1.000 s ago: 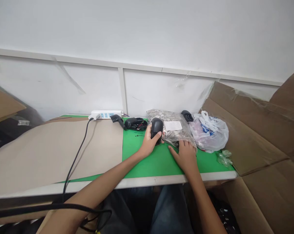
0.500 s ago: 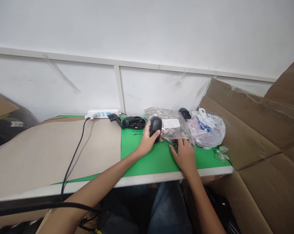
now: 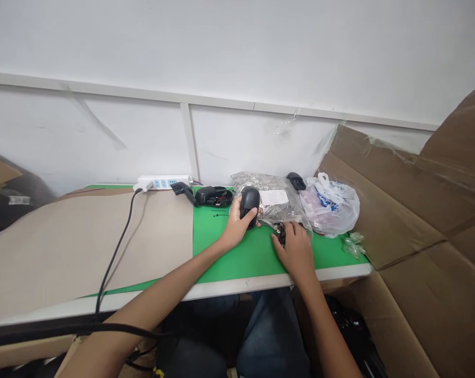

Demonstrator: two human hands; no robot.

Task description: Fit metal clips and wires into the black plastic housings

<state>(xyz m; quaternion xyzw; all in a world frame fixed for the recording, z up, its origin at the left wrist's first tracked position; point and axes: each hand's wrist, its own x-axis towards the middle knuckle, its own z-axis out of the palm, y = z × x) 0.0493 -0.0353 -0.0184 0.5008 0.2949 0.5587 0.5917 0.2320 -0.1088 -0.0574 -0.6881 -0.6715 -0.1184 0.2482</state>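
My left hand (image 3: 235, 229) is closed around a black, rounded, mouse-shaped housing (image 3: 250, 202), held upright above the green mat with the thumb across its lower part. My right hand (image 3: 297, 250) lies at the mouth of a clear plastic bag (image 3: 268, 181), thumb apart from the fingers. Its fingertips reach into small dark metal parts (image 3: 280, 231) at the bag's opening; the fingertips are partly hidden there. A white label (image 3: 274, 197) is on the bag. Behind it sits another black plastic piece (image 3: 296, 181).
Left of the bag lie an opened black housing with red wires (image 3: 214, 196) and a black angled piece (image 3: 184, 193) against a white power strip (image 3: 164, 182). A knotted white plastic bag (image 3: 331, 205) stands right, near a cardboard sheet (image 3: 406, 199). A black cable (image 3: 119, 247) crosses the brown paper (image 3: 154, 236).
The view has shifted slightly. More of the small metal parts shows beside my right hand. My left hand still holds the black housing.
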